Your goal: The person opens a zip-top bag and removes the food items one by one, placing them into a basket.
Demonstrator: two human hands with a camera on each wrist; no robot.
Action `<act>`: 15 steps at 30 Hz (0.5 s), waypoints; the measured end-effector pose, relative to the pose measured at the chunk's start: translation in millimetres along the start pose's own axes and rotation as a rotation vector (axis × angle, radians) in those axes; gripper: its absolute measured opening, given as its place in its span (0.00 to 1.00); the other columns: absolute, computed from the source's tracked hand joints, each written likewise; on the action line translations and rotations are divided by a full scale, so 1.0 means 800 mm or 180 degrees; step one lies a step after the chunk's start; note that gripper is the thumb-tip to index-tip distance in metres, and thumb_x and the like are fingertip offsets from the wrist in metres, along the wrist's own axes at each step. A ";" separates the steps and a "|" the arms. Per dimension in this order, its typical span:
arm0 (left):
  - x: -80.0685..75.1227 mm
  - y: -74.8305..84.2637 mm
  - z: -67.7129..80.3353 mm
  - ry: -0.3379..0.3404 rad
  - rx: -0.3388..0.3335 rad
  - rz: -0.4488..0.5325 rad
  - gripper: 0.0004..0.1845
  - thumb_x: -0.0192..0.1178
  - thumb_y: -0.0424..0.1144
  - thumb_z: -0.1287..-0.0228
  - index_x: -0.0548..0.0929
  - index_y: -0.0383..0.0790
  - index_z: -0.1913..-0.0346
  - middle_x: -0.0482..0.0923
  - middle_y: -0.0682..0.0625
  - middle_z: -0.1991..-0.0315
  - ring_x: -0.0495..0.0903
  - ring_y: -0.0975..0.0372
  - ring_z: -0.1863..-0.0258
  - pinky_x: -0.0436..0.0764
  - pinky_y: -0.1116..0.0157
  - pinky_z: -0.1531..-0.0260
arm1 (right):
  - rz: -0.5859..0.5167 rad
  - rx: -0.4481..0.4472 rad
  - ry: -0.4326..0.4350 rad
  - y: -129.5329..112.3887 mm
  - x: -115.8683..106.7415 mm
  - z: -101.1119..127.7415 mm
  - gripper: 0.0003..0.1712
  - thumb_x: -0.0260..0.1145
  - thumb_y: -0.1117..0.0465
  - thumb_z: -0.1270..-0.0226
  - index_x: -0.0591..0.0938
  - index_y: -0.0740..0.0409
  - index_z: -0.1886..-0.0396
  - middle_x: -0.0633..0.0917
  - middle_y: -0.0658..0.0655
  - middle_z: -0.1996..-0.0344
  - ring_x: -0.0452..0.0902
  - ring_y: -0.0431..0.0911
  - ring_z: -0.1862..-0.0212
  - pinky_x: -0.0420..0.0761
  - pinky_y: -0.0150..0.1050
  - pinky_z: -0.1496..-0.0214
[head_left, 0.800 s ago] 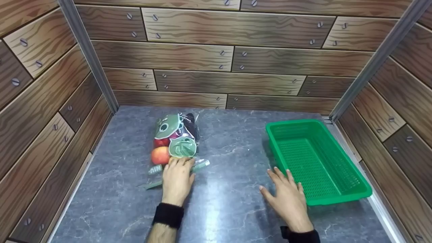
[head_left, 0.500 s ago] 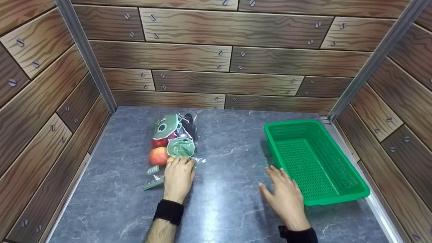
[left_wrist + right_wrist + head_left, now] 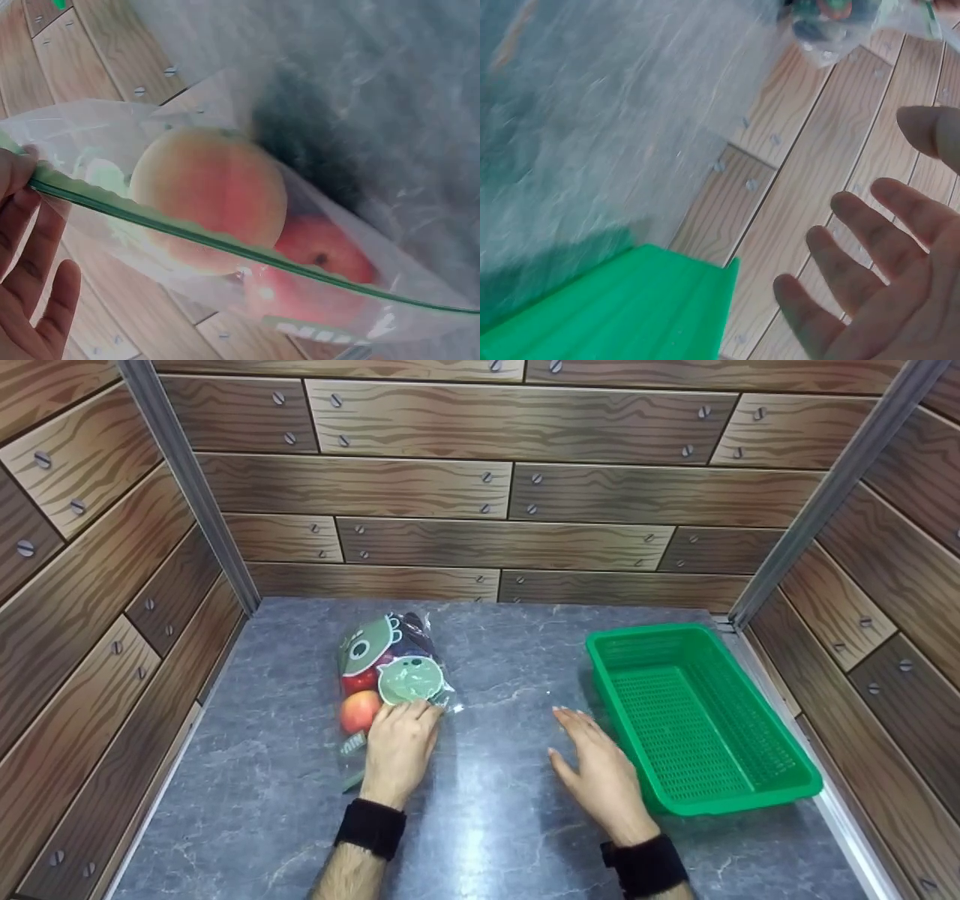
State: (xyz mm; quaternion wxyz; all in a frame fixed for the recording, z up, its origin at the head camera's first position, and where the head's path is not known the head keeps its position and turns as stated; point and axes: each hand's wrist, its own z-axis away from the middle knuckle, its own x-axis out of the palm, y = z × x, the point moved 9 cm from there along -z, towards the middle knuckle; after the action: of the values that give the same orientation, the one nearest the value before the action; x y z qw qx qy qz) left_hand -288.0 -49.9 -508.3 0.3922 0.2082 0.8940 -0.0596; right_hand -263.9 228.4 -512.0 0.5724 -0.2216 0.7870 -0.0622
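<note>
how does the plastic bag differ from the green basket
The plastic bag is clear, limp film with fruit showing through; the green basket is opaque, stiff-looking and perforated. The basket looks larger than the bag in the head view. The left hand pinches the bag's green strip, while neither hand grips the basket. Both have green on them.

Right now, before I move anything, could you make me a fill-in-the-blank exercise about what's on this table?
1. The left hand pinches a zip strip whose colour is ____.
2. The fruit lies ____ the clear bag, not beside it.
3. The right hand is holding ____.
4. In the head view, the basket stands on the ____ side of the table.

Missing words: green; inside; nothing; right.
</note>
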 end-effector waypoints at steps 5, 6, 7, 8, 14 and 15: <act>-0.019 0.009 -0.012 0.0077 0.0112 0.0061 0.12 0.84 0.38 0.31 0.98 0.49 0.47 0.97 0.53 0.54 0.96 0.56 0.53 0.93 0.55 0.45 | -0.0362 -0.0240 0.0095 -0.026 0.003 -0.022 0.35 0.80 0.61 0.20 0.82 0.58 0.17 0.88 0.65 0.22 0.86 0.64 0.21 0.88 0.63 0.19; -0.023 0.012 -0.014 0.0089 0.0149 0.0069 0.12 0.83 0.38 0.31 0.98 0.50 0.47 0.97 0.54 0.54 0.96 0.56 0.52 0.93 0.56 0.44 | -0.0456 -0.0303 0.0082 -0.032 0.004 -0.027 0.35 0.80 0.62 0.19 0.82 0.57 0.17 0.88 0.65 0.22 0.86 0.63 0.21 0.87 0.62 0.18; -0.027 0.015 -0.016 0.0107 0.0188 0.0080 0.12 0.83 0.38 0.31 0.98 0.50 0.47 0.97 0.54 0.53 0.96 0.56 0.52 0.93 0.56 0.45 | -0.0549 -0.0373 0.0067 -0.039 0.006 -0.032 0.35 0.80 0.63 0.19 0.83 0.58 0.17 0.88 0.65 0.22 0.86 0.63 0.22 0.87 0.61 0.18; -0.030 0.018 -0.018 0.0126 0.0225 0.0095 0.12 0.83 0.37 0.31 0.98 0.50 0.46 0.97 0.54 0.53 0.96 0.56 0.52 0.93 0.56 0.45 | -0.0642 -0.0438 0.0029 -0.045 0.008 -0.038 0.34 0.80 0.63 0.19 0.83 0.57 0.17 0.88 0.64 0.22 0.87 0.62 0.22 0.87 0.60 0.17; -0.057 0.037 -0.034 0.0339 0.0442 0.0322 0.10 0.82 0.38 0.29 0.98 0.49 0.48 0.96 0.55 0.55 0.96 0.57 0.52 0.94 0.56 0.47 | -0.1062 -0.0714 -0.0162 -0.078 0.014 -0.066 0.30 0.78 0.63 0.16 0.85 0.54 0.19 0.90 0.61 0.25 0.88 0.59 0.23 0.89 0.57 0.19; -0.061 0.040 -0.038 0.0379 0.0481 0.0363 0.09 0.82 0.39 0.29 0.98 0.50 0.49 0.96 0.56 0.55 0.96 0.57 0.52 0.94 0.56 0.47 | -0.1107 -0.0733 -0.0163 -0.082 0.013 -0.070 0.29 0.77 0.63 0.16 0.86 0.53 0.20 0.91 0.60 0.26 0.89 0.59 0.23 0.89 0.57 0.19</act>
State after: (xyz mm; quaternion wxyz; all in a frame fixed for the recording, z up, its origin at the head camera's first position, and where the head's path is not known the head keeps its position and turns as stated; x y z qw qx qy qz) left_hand -265.5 -28.8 -450.5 0.3244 0.2909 0.8954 -0.0919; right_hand -300.3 156.6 -479.1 0.5437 -0.4195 0.7241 -0.0640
